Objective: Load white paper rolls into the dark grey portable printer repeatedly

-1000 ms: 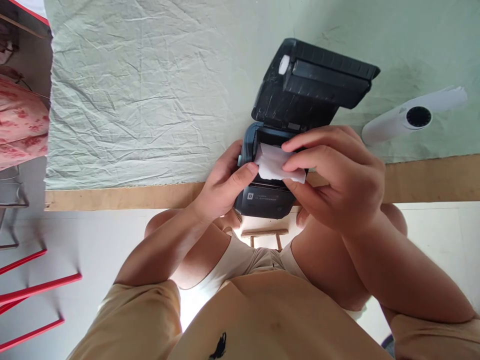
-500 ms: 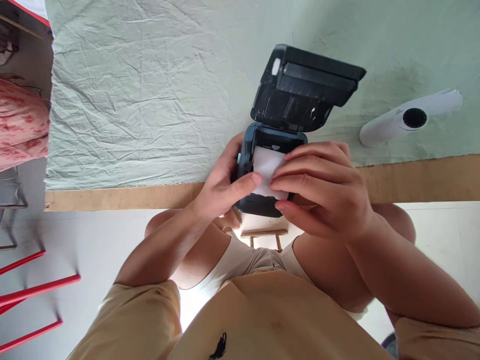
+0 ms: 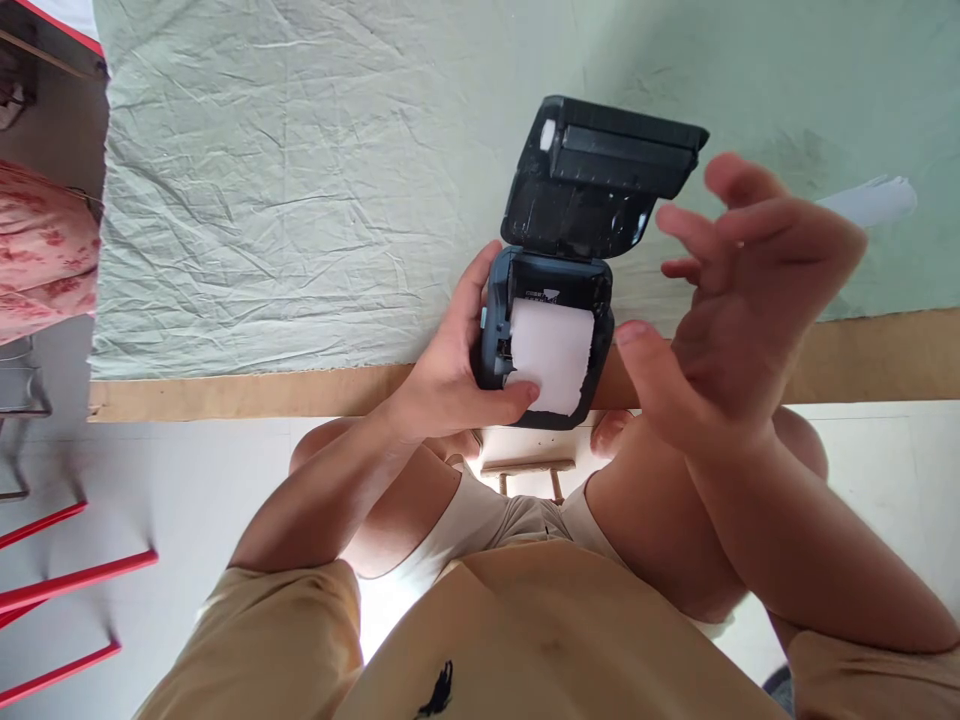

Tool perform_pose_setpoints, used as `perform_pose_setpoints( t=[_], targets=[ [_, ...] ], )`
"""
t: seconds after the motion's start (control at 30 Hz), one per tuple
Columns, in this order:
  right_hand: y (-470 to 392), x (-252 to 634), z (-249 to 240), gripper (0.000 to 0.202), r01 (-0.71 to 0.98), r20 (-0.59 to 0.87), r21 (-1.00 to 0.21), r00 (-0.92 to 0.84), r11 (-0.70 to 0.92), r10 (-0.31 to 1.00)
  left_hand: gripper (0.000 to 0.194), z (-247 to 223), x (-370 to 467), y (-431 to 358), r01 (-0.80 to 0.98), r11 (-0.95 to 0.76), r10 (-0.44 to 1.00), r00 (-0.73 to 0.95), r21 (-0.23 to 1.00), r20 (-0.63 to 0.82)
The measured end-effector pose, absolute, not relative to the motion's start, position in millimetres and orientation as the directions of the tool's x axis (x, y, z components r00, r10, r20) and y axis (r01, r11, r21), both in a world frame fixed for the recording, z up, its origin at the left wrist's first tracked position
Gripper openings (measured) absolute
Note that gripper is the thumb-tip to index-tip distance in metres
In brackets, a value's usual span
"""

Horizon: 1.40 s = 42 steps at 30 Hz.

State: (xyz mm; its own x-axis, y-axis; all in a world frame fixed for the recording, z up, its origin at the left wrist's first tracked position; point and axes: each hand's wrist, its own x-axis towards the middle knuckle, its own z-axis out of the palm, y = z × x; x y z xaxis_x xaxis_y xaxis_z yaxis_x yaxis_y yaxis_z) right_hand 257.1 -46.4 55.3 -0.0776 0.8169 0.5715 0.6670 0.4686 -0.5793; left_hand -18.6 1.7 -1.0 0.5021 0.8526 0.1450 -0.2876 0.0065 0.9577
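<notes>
A small dark label printer is gripped along its left side by my left hand. Its black lid stands raised, leaning away from me. Inside the body lies a white paper roll, and my left thumb presses on the paper's lower left corner. The paper's free end looks ragged and reaches over the front edge of the printer. To the right of the printer, my right hand is in the air with fingers apart, holding nothing.
Green cloth covers the table, whose bare wooden edge faces me. Behind my right hand shows part of a white paper roll on the cloth. Red bars stand on the floor at lower left.
My right hand has let go of the paper and moved up and right, its fingers spreading. My left thumb has slid lower on the paper, which is now more exposed.
</notes>
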Motion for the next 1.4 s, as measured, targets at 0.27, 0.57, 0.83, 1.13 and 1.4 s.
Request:
perform_pose_setpoints(
  t=[0.27, 0.57, 0.83, 1.13, 1.4],
  targets=[
    [-42, 258, 51, 0.047, 0.535, 0.627, -0.655, -0.009, 0.534, 0.779, 0.136, -4, -19, -3, -0.268, 0.020, 0.845, 0.519, 0.963, 0.127],
    [-45, 254, 54, 0.054, 0.564, 0.565, -0.563, -0.271, 0.604, 0.779, 0.156, -11, -22, 0, -0.196, 0.021, 0.817, 0.569, 0.980, 0.097],
    [-50, 265, 49, 0.055, 0.541, 0.282, -0.740, -0.288, 0.399, 0.915, 0.090, 27, -11, -14, -0.236, 0.087, 0.862, 0.506, 0.968, 0.046],
    [-50, 259, 52, 0.058, 0.596, 0.335, -0.667, -0.297, 0.448, 0.894, 0.087, 35, -10, -11, -0.246, 0.181, 0.855, 0.517, 0.952, -0.028],
    [-48, 262, 50, 0.064, 0.536, 0.415, -0.654, -0.337, 0.535, 0.845, 0.071, 39, -3, -24, -0.276, 0.093, 0.917, 0.397, 0.957, 0.025]
  ],
)
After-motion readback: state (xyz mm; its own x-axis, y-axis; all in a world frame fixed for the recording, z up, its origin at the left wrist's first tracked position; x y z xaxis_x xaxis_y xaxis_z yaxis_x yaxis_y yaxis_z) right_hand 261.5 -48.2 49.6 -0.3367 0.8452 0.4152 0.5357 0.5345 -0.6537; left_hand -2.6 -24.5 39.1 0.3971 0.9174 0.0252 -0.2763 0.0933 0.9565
